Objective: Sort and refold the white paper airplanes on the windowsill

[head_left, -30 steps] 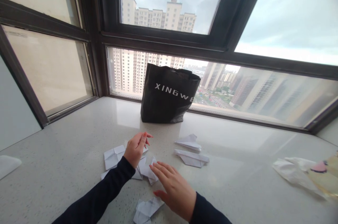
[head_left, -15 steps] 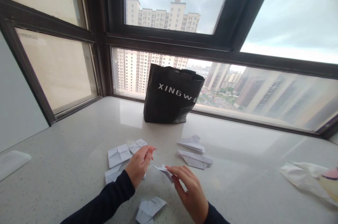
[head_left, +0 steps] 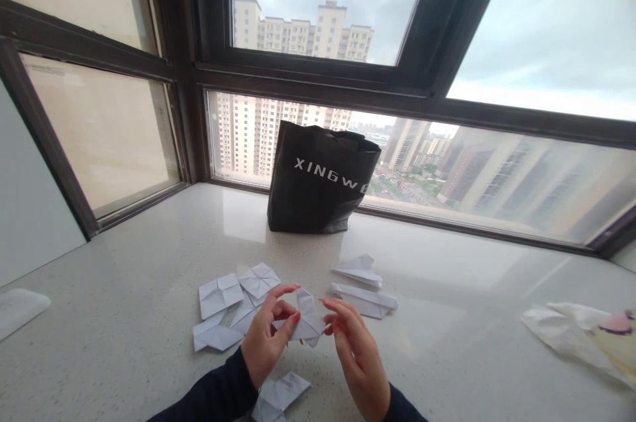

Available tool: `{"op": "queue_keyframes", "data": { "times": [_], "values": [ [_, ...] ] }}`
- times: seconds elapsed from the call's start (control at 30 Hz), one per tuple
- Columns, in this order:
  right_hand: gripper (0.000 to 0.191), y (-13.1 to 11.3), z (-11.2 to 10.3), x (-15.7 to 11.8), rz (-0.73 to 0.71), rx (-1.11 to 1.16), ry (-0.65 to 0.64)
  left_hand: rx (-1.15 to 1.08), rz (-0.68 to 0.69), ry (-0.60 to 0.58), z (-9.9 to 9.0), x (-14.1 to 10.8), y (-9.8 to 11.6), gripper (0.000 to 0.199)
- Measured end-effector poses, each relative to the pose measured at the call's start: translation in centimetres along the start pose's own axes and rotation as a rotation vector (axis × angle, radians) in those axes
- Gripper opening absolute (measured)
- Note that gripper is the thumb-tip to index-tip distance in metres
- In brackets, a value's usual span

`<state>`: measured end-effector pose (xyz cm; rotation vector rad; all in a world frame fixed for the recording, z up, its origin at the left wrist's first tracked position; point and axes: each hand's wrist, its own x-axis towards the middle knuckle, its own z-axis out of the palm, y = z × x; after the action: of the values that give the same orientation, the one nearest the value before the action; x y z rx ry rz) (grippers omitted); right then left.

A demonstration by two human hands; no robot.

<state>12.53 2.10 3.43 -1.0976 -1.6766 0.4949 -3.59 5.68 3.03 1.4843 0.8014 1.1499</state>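
Note:
Between thumb and fingers, my left hand [head_left: 271, 332] grips a folded white paper piece [head_left: 307, 317], raised above the white speckled counter. My right hand [head_left: 358, 352] is just to its right, fingers apart and slightly bent; whether a fingertip touches the paper's edge is hard to make out. Left of my left hand lie several folded papers: a square one [head_left: 220, 295], a creased one [head_left: 260, 280] behind it and a pointed one [head_left: 215, 334] in front. Nearer to me, another folded paper [head_left: 283, 395] is partly covered by my left sleeve.
Two folded paper planes [head_left: 358, 269] lie to the right of my hands. A black bag [head_left: 318, 190] with white lettering stands upright by the window. A white object [head_left: 22, 311] rests at the far left, a crumpled printed wrapper [head_left: 566, 332] at the far right.
The folded paper has passed from my right hand into my left, and its face is turned toward me. My right hand has let go and its fingers have spread.

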Motion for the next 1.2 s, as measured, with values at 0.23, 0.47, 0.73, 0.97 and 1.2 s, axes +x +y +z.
{"op": "queue_keyframes", "data": {
  "times": [0.23, 0.47, 0.73, 0.97, 1.2],
  "values": [
    [0.031, 1.1, 0.9, 0.2, 0.282, 0.095, -0.118, 0.147, 0.145, -0.016, -0.1, -0.4, -0.2, 0.032],
    [0.038, 0.9, 0.7, 0.5, 0.419, 0.327, -0.131, 0.021, 0.092, 0.172, -0.8, 0.5, -0.8, 0.035],
    [0.04, 1.2, 0.7, 0.5, 0.486, 0.322, -0.097, 0.14, 0.151, 0.192, -1.1, 0.4, -0.6, 0.03],
    [0.037, 1.5, 0.2, 1.0, 0.462, 0.409, 0.062, 0.918, 0.174, -0.272, -1.9, 0.6, 1.7, 0.037],
    [0.036, 1.5, 0.5, 0.7, 0.437, 0.409, 0.063, 1.078, -0.018, -0.663, -3.1, -0.4, 2.0, 0.048]
  ]
}}
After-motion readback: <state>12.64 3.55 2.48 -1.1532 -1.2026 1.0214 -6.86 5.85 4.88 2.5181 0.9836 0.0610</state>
